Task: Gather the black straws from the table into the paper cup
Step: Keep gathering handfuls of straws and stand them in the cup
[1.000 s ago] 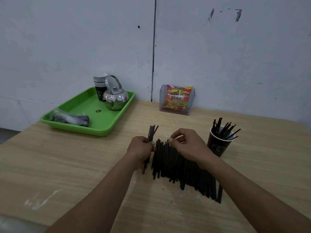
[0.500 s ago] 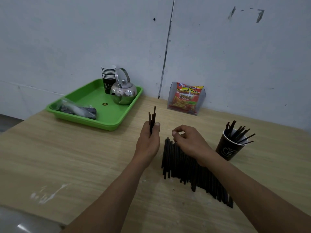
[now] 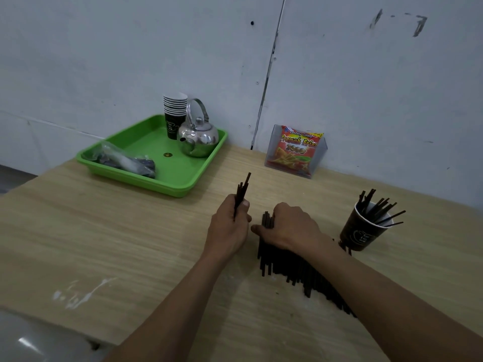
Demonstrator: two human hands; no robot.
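2 hands on black straws, cup partly filled.
Obs: left hand (image 3: 230, 226) fisted round a small bundle (image 3: 241, 188), tips pointing up and away. Right hand (image 3: 290, 228) curled over the far end of the straw pile (image 3: 282, 267) lying on the table (image 3: 104, 231), thumb at its left edge. Paper cup (image 3: 362, 235) upright just right of the pile, holding several straws (image 3: 379, 207).

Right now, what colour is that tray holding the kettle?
Bright green. The tray shows clearly in the head view, with the shiny metal kettle on it.
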